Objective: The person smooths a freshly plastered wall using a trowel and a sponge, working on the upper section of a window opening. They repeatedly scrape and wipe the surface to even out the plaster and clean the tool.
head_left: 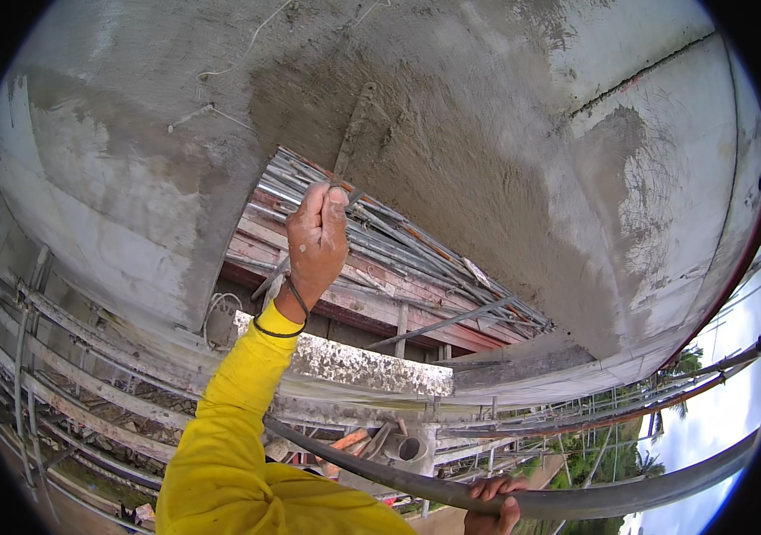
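Observation:
My left hand (316, 242), in a yellow sleeve with a dark band at the wrist, is raised near the middle of the view. Its fingers are closed round the near end of a narrow flat plastering tool (356, 129), coated in mortar. The tool's far part lies against damp grey plaster (452, 152) on the concrete surface; its exact kind is hard to tell. Whitish mortar smears mark my fingers. At the lower right, my right hand (493, 505) is wrapped round a grey metal pipe (612, 501).
Through an opening below the plaster show stacked metal tubes and reddish beams (372, 312). A paint-speckled board (354, 361) crosses its lower edge. Scaffold pipes (104, 374) run along the left. Thin strings (247, 45) hang from the concrete. Greenery and sky lie beyond, at right.

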Demonstrator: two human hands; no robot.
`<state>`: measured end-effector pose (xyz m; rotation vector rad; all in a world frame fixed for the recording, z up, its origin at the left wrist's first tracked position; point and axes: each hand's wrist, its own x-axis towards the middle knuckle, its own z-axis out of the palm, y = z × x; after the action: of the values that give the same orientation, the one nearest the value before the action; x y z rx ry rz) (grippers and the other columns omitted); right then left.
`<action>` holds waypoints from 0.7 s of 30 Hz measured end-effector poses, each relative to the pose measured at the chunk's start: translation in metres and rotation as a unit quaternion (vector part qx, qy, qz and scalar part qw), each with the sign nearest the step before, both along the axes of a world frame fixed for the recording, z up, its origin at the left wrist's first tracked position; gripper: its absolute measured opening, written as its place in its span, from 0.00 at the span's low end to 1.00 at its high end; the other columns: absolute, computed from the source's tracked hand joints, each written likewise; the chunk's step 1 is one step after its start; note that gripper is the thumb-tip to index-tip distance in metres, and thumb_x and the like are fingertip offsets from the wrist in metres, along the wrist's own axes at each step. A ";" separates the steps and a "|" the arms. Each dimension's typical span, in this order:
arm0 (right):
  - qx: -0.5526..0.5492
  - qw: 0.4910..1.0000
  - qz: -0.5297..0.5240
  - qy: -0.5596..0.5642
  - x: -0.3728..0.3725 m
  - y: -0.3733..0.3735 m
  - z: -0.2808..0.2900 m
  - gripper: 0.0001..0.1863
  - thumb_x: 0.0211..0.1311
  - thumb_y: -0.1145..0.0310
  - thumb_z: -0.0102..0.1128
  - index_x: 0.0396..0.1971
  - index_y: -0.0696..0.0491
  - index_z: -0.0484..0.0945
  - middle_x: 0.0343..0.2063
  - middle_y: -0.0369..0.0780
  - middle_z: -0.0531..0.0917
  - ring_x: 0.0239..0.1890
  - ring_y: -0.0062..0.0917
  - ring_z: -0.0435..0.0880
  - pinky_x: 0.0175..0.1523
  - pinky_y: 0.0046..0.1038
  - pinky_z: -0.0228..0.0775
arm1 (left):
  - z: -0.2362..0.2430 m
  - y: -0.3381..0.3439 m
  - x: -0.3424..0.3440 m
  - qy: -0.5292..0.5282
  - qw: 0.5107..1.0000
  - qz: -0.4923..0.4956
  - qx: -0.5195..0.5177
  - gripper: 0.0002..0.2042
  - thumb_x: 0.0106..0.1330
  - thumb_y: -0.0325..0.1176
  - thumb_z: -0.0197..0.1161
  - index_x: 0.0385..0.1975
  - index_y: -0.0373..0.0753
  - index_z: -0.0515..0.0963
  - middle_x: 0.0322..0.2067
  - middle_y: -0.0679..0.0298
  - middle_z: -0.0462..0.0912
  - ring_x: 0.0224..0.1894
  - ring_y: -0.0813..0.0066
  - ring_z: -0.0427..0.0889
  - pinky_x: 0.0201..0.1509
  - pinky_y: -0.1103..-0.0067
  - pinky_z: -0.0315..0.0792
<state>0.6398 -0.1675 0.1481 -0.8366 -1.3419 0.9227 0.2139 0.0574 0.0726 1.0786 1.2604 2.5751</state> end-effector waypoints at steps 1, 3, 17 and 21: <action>-0.003 1.000 -0.002 -0.002 0.001 0.000 0.000 0.13 0.64 0.63 0.62 0.44 0.52 0.73 0.34 0.40 0.73 0.33 0.31 0.74 0.42 0.39 0.74 | 0.000 0.005 0.005 0.000 1.000 -0.007 -0.001 0.11 0.81 0.35 0.55 0.37 0.35 0.74 0.22 0.61 0.66 0.23 0.76 0.64 0.27 0.75 0.65; -0.008 1.000 -0.005 -0.004 0.003 0.002 -0.001 0.14 0.63 0.63 0.62 0.45 0.52 0.73 0.35 0.40 0.73 0.34 0.32 0.74 0.42 0.39 0.74 | 0.000 0.007 0.020 0.057 0.998 0.020 0.007 0.10 0.81 0.34 0.55 0.37 0.35 0.74 0.21 0.60 0.68 0.22 0.72 0.66 0.26 0.74 0.64; -0.017 0.999 -0.018 0.020 -0.009 0.003 0.000 0.19 0.60 0.58 0.63 0.39 0.53 0.66 0.25 0.40 0.72 0.25 0.26 0.74 0.35 0.32 0.78 | -0.031 0.030 0.103 0.182 0.974 -0.127 -0.054 0.06 0.76 0.30 0.59 0.40 0.35 0.76 0.25 0.49 0.81 0.28 0.43 0.84 0.27 0.64 0.74; -0.028 0.995 0.011 0.093 -0.003 0.004 -0.009 0.21 0.63 0.62 0.73 0.42 0.53 0.68 0.28 0.40 0.74 0.31 0.28 0.78 0.42 0.38 0.78 | -0.061 -0.012 0.169 0.206 0.928 -0.284 -0.126 0.06 0.78 0.32 0.58 0.45 0.37 0.77 0.25 0.47 0.80 0.29 0.40 0.82 0.29 0.62 0.72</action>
<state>0.6367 -0.1639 0.1389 -0.7595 -1.1714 1.0338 0.3833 0.0458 0.0118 1.6773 1.0859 1.7678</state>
